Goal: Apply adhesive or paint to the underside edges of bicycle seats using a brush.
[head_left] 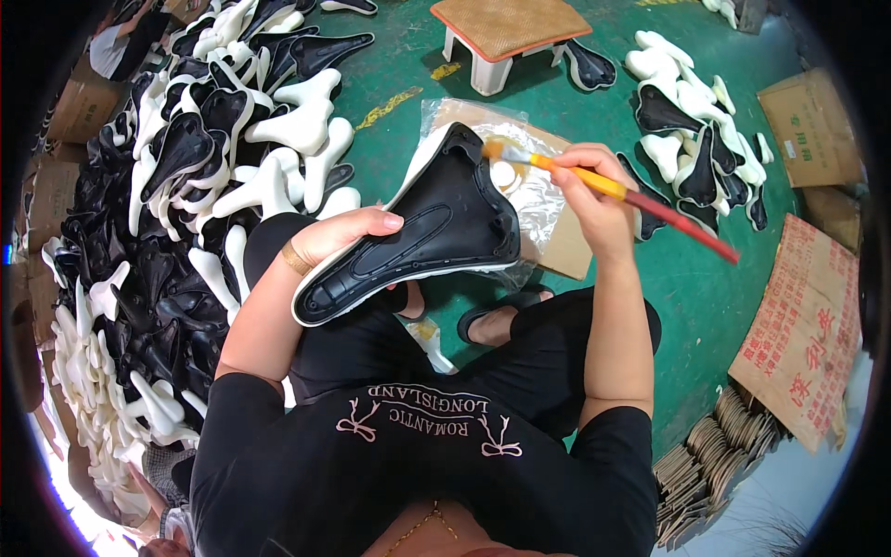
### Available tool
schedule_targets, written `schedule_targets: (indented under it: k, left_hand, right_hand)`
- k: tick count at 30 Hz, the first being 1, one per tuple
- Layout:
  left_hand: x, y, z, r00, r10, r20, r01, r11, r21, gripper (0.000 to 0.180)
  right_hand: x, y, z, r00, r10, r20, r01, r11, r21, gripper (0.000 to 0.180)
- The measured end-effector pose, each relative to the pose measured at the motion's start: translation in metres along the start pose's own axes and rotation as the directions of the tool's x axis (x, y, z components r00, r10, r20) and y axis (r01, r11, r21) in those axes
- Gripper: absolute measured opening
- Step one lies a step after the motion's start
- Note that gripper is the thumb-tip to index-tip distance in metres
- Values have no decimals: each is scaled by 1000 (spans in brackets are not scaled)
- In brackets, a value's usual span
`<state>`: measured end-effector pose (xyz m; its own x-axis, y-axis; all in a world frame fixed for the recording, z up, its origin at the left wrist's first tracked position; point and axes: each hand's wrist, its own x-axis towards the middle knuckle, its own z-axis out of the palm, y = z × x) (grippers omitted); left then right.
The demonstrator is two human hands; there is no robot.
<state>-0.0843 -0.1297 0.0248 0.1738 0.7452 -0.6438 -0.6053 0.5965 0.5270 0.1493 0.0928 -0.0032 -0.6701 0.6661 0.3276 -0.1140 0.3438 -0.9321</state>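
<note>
My left hand (342, 234) grips a bicycle saddle (441, 218) by its side, thumb over the edge. The saddle's hollow black underside faces up, with a white layer along its rim. Its narrow nose points to the lower left, over my left thigh. In my right hand (594, 197) is a paintbrush (682, 225) with a yellow and red handle. The brush's bristles are at the edge of the saddle's wide end; whether they touch it I cannot tell. Beyond lies cardboard (568, 252) with clear plastic film (538, 209) and a small white round thing (504, 174) on it.
A large heap of white saddle pads (302, 116) and black saddle shells (153, 311) fills the left. A smaller saddle pile (696, 139) lies at right. A low stool (510, 28) stands ahead on the green floor. Cardboard boxes (812, 130) and stacked cardboard pieces (710, 455) line the right.
</note>
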Motion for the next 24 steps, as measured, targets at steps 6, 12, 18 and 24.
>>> schedule_targets:
  k: [6,12,18,24]
  left_hand:
    - [-3,1,6,995,100,-5,-100,995,-19,49]
    - [1,-1,-2,972,226,63,-231,968,100,61]
    - [9,-4,-16,933,343,108,-359,874,328,68]
    - [15,-7,-15,880,473,47,-425,738,524,67]
  right_hand:
    - [2,-10,-8,981,3,194,17,995,-98,8]
    - [1,-16,-11,974,15,224,34,977,-213,8]
    - [-2,-12,-10,984,86,158,-54,978,-200,5]
    - [2,14,2,996,84,-37,-92,938,-335,12]
